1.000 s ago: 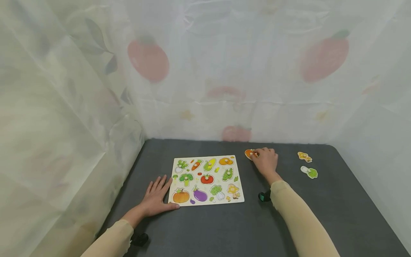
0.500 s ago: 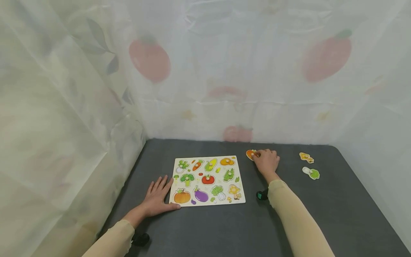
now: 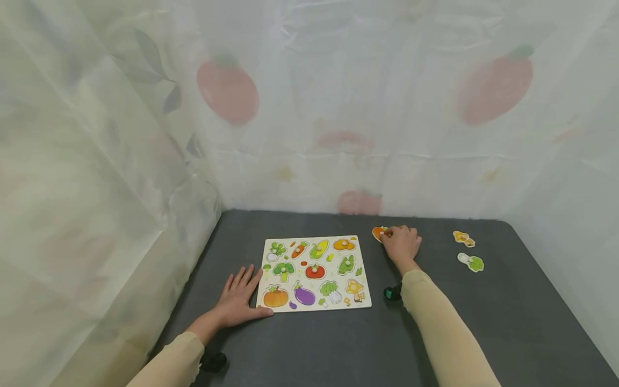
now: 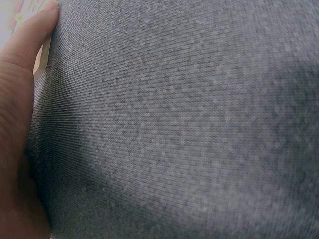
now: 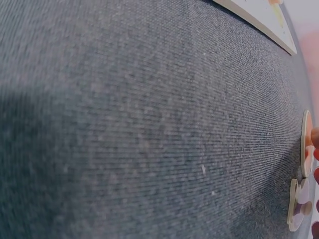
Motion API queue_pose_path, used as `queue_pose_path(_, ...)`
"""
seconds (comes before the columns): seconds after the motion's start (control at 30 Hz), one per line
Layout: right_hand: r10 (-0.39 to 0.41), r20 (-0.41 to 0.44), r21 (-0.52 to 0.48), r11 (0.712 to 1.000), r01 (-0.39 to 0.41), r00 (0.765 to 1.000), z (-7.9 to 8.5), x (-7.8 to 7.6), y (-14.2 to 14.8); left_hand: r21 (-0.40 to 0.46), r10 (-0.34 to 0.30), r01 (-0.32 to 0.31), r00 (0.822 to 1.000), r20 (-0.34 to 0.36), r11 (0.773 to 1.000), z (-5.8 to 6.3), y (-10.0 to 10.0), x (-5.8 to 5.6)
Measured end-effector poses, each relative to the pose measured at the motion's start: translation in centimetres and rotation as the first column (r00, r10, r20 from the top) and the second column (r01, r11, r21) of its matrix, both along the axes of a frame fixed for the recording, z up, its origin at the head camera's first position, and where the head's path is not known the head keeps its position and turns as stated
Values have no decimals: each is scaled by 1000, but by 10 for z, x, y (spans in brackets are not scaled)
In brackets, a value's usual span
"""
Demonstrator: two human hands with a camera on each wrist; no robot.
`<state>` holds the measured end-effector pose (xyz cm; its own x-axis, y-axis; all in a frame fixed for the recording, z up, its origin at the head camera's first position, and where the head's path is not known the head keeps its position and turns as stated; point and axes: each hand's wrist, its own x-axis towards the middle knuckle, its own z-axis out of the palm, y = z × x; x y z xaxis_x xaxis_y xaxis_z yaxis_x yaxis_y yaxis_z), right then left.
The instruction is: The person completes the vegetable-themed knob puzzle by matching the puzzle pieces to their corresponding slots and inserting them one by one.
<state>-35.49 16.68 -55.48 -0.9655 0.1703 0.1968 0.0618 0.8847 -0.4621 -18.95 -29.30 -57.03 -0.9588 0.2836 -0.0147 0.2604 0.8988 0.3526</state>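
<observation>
A white vegetable puzzle board (image 3: 309, 305) lies on the dark table. Its two upper rows show knobbed pieces; no knobs show on the bottom row's pictures. My left hand (image 3: 237, 302) rests at the board's lower left corner, fingers spread, thumb along the front edge. Beyond the board's right side my right hand (image 3: 402, 246), its fingers curled, pinches an orange pumpkin puzzle piece (image 3: 378, 233) lying on the table. In the right wrist view a second puzzle piece (image 5: 295, 206), pale with purple, lies close beside the pumpkin piece (image 5: 307, 149); the hand hides it in the head view.
Two loose pieces lie at the table's far right, a yellow mushroom piece (image 3: 463, 238) and a green-and-white leafy cabbage piece (image 3: 471, 262). Pale printed curtains (image 3: 290, 177) stand along the back and both sides of the dark table (image 3: 329, 349).
The whole head view has shifted slightly. My right forearm has swung a little to the left, while the hand stays at the pumpkin piece. The left hand keeps its place on the board.
</observation>
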Motion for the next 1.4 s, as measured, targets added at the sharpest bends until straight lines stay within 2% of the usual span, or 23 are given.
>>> queue_pose_path(0.23,-7,18,-14,1000,7,1000,1,-2,-1,76,-10,12,999,-37,997,-11,-3,-1)
queue_pose_path(0.33,-9,26,-19,1000,9,1000,2,-3,-2,100,-17,23,998,-53,995,-12,-3,0)
queue_pose_path(0.73,-33,23,7,999,33,999,1,-7,-1,68,-6,8,999,-35,998,-5,-1,1)
queue_pose_path(0.97,-35,33,5,999,35,999,2,-7,-3,68,-5,7,1000,-25,998,-11,-3,-1)
queue_pose_path(1.1,-39,34,2,999,39,999,3,-6,-4,91,-10,14,999,-42,996,-11,-3,-1)
queue_pose_path(1.4,-45,-3,9,999,45,999,0,-7,-6,76,-5,7,999,-33,997,-10,-2,-1)
